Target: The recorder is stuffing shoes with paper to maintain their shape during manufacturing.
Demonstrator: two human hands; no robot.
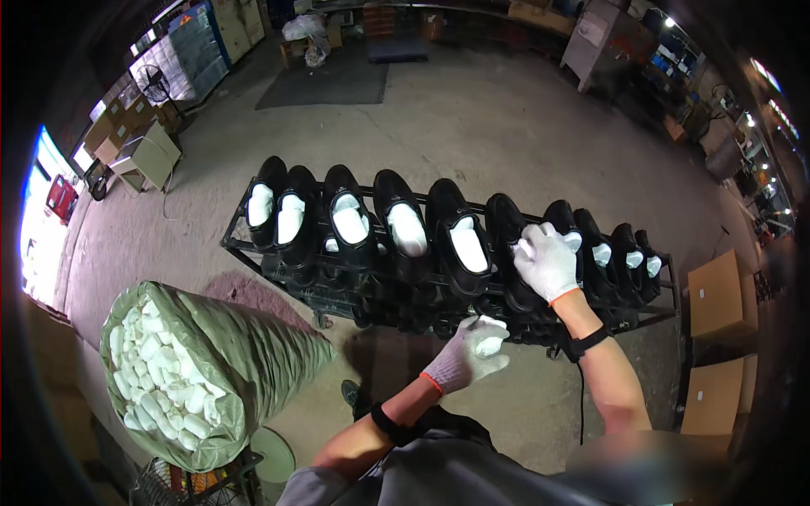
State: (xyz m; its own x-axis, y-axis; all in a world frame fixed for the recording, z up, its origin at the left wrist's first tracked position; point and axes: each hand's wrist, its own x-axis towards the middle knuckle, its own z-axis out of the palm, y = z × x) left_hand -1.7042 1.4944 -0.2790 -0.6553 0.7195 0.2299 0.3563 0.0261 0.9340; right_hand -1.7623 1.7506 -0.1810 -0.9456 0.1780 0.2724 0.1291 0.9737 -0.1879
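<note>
Black slip-on shoes (341, 190) stand in a row on a black metal rack (666, 305), toes pointing away from me, most with a white stuffing wad (405, 231) in the opening. My right hand (548, 261), in a white knit glove, reaches into the opening of one shoe (504, 215) right of the middle. Its bent fingers close on a white wad there, partly hidden by the glove. Nearer to me, my left hand (467, 356), gloved too, is curled around another white wad (489, 344), held in front of the rack.
At the left stands a large green woven sack (261, 346) full of white wads (164, 379). A fan (152, 485) and a round green lid-like thing (272, 455) are below it. Cardboard boxes (719, 295) stand at the right. A dark mat (325, 86) lies on the floor beyond.
</note>
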